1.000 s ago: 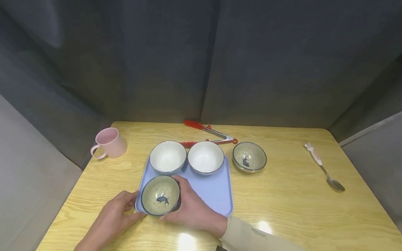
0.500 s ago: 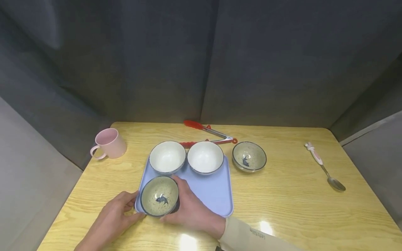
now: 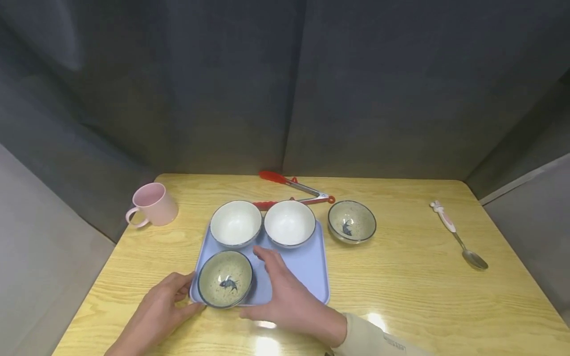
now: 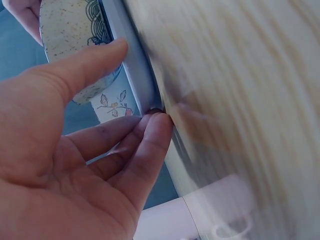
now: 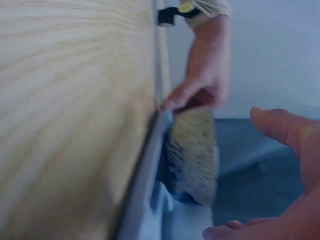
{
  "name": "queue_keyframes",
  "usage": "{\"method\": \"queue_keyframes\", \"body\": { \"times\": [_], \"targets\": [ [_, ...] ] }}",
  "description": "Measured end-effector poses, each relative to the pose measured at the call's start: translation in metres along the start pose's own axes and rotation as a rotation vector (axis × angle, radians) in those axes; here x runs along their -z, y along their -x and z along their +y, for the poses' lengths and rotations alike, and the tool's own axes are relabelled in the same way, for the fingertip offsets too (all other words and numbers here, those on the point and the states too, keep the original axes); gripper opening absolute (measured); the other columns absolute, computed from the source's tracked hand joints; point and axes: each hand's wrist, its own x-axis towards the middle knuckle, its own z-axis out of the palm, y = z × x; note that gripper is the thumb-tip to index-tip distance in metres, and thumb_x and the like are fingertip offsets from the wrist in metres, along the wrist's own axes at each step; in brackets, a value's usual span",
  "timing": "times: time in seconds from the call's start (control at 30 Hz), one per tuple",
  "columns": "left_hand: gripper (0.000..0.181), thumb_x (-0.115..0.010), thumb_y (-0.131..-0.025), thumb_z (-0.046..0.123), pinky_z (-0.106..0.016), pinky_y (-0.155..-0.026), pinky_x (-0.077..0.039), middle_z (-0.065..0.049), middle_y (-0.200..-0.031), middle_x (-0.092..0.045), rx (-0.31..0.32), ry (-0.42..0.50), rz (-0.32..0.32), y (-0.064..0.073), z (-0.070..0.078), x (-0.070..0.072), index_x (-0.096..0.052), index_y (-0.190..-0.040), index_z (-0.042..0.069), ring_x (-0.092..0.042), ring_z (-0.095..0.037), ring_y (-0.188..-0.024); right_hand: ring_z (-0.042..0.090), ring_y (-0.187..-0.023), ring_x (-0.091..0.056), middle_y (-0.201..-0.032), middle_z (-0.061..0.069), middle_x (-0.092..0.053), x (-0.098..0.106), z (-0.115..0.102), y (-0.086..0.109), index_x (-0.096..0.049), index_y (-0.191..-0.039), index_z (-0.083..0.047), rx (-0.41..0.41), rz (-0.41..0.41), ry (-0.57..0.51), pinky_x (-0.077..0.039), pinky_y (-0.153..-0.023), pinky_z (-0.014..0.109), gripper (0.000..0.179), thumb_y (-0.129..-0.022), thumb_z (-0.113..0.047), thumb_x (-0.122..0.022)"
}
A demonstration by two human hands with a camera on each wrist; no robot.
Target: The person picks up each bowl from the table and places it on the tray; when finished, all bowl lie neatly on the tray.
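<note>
A speckled grey-green bowl with a blue fish inside (image 3: 225, 278) stands on the near left part of the blue tray (image 3: 311, 277). Just right of that bowl, my right hand (image 3: 296, 304) is apart from it, thumb and fingers spread with nothing between them; the right wrist view shows the gap beside the bowl (image 5: 195, 155). My left hand (image 3: 162, 309) holds the tray's near left corner, fingers on its left side and thumb at the front. In the left wrist view, the fingertips (image 4: 159, 122) touch the tray's rim (image 4: 135, 60). Two white bowls, left (image 3: 236, 223) and right (image 3: 290, 223), occupy the tray's far side.
Right of the tray is another fish-patterned bowl (image 3: 352, 221) on the wooden table (image 3: 414, 296). Red-tipped tongs (image 3: 307, 189) lie behind the white bowls. A pink mug (image 3: 155, 204) stands at far left, and a spoon with a pink and white handle (image 3: 459, 236) lies at far right.
My right hand has let go of the near fish-patterned bowl and moved a little to the right, its fingers now spread. The bowl stays on the tray, and the left hand keeps its place.
</note>
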Motion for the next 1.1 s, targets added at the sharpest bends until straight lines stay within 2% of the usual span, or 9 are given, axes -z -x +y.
{"method": "queue_keyframes", "body": {
  "times": [0.2,0.3,0.4,0.53,0.73,0.9,1.1],
  "targets": [
    [0.065,-0.102,-0.082,0.020,-0.032,-0.089,-0.073,0.005,-0.107,-0.077,-0.010,0.003,0.004,0.000,-0.001,0.000,-0.076,-0.138,-0.001,-0.080,-0.018,-0.101,0.032,-0.167,-0.041,-0.180,0.002,-0.035,0.026,0.000,0.013,-0.031,-0.175,-0.020,0.001,0.086,-0.056,-0.040,-0.139,0.052,0.114,-0.085,-0.033,-0.099],
    [0.066,-0.102,-0.082,0.020,-0.031,-0.089,-0.073,0.006,-0.107,-0.076,-0.008,0.007,0.002,0.000,-0.001,0.001,-0.075,-0.138,-0.002,-0.080,-0.018,-0.101,0.034,-0.168,-0.040,-0.181,0.005,-0.034,0.044,0.005,0.017,-0.033,-0.173,-0.017,-0.006,0.142,-0.056,-0.038,-0.139,0.050,0.111,-0.085,-0.030,-0.100],
    [0.067,-0.102,-0.082,0.020,-0.030,-0.089,-0.073,0.006,-0.106,-0.076,-0.001,0.012,-0.005,-0.001,0.000,0.001,-0.075,-0.139,-0.002,-0.079,-0.016,-0.100,0.044,-0.165,-0.042,-0.180,0.012,-0.036,0.066,0.011,0.021,-0.035,-0.172,-0.011,-0.005,0.216,-0.030,-0.038,-0.139,0.053,0.110,-0.085,-0.027,-0.100],
    [0.067,-0.102,-0.082,0.020,-0.030,-0.088,-0.073,0.006,-0.105,-0.075,-0.011,0.014,-0.003,-0.001,0.000,0.000,-0.075,-0.138,-0.002,-0.078,-0.015,-0.098,0.052,-0.165,-0.037,-0.180,0.018,-0.034,0.101,0.022,0.026,-0.030,-0.173,-0.006,-0.016,0.312,0.027,-0.036,-0.139,0.062,0.111,-0.088,-0.027,-0.098],
    [0.065,-0.102,-0.082,0.019,-0.029,-0.088,-0.073,0.007,-0.104,-0.075,-0.020,0.010,0.014,0.000,0.000,0.001,-0.076,-0.137,-0.002,-0.078,-0.014,-0.098,0.052,-0.169,-0.027,-0.182,0.024,-0.026,0.150,0.044,0.028,-0.018,-0.176,-0.001,-0.070,0.413,0.056,-0.028,-0.142,0.068,0.116,-0.092,-0.024,-0.095],
    [0.066,-0.101,-0.082,0.020,-0.030,-0.089,-0.073,0.007,-0.104,-0.075,-0.007,0.005,0.003,0.000,0.000,0.000,-0.075,-0.138,-0.001,-0.077,-0.014,-0.099,0.052,-0.171,-0.022,-0.184,0.025,-0.017,0.176,0.064,0.025,-0.008,-0.179,-0.004,-0.156,0.440,0.052,-0.029,-0.142,0.068,0.122,-0.094,-0.024,-0.092],
    [0.067,-0.102,-0.082,0.022,-0.031,-0.089,-0.072,0.007,-0.104,-0.075,0.013,-0.009,-0.010,0.000,0.000,0.000,-0.075,-0.139,-0.001,-0.077,-0.014,-0.099,0.056,-0.169,-0.019,-0.184,0.029,-0.010,0.184,0.087,0.019,-0.003,-0.179,-0.004,-0.224,0.431,0.057,-0.028,-0.141,0.069,0.127,-0.093,-0.027,-0.093]
  ]
}}
